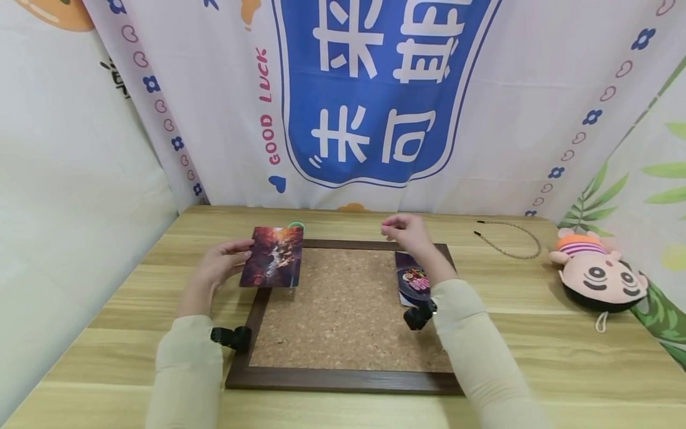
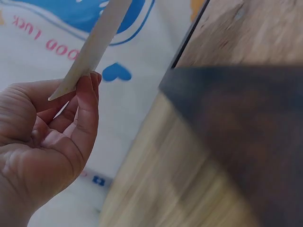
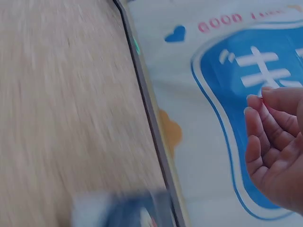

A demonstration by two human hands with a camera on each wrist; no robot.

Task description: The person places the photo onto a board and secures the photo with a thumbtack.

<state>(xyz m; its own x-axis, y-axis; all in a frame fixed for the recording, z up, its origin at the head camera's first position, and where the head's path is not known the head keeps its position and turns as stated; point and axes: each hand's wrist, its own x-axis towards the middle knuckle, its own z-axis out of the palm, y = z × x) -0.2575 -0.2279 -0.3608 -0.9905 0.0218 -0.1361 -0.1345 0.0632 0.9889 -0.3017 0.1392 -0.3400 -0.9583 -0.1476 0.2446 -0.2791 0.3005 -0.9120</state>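
Observation:
My left hand [image 1: 220, 266] pinches a picture card [image 1: 272, 256] by its left edge, thumb and fingers on either side. The card bears a fiery red, orange and white print, and it is held up over the upper left corner of a cork board [image 1: 348, 310] with a dark wooden frame [image 1: 343, 379]. In the left wrist view the card shows nearly edge-on. My right hand [image 1: 409, 232], raised above the board's far right part, pinches a tiny pinkish-red item [image 3: 261, 97], mostly hidden by the fingertips. Below that arm, a food picture card [image 1: 412, 280] lies on the cork.
A green ring-shaped item [image 1: 296, 226] sits behind the frame's far left corner. On the wooden table [image 1: 536, 345] at right are a braided cord [image 1: 527, 241] with black ends and a plush doll [image 1: 600, 271]. A printed curtain [image 1: 225, 119] hangs behind the table.

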